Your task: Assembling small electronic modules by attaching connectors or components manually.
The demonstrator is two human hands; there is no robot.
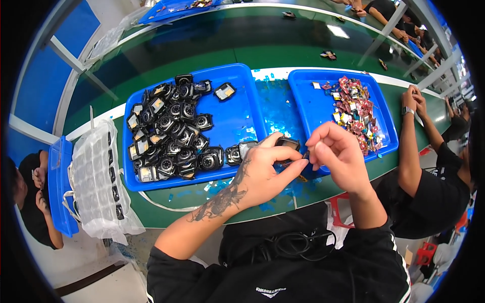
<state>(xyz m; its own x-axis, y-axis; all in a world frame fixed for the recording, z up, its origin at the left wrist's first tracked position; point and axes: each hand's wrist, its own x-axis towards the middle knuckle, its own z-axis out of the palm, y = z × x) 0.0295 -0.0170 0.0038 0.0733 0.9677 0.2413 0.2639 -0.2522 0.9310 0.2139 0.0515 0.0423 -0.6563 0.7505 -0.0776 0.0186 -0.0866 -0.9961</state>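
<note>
My left hand (265, 169) is closed around a black smartwatch case (288, 143), which shows beyond its fingers; the hand covers much of it. Close beside it, my right hand (337, 157) has thumb and fingertips pinched together near my left thumb. Whatever those fingertips hold is too small and hidden to name. Under and left of my left hand lies a blue tray (230, 118) with a heap of black watch cases (174, 123), several showing a round sensor back. Beyond my right hand, a second blue tray (309, 106) holds small red, white and yellow electronic parts (356, 108).
Blue film scraps (277, 108) litter the green bench between the trays. At the left stands a translucent compartment tray (93, 177) with black pieces along one edge. A conveyor belt (202, 50) with scattered parts runs behind. Co-workers sit at the left and right (422, 177).
</note>
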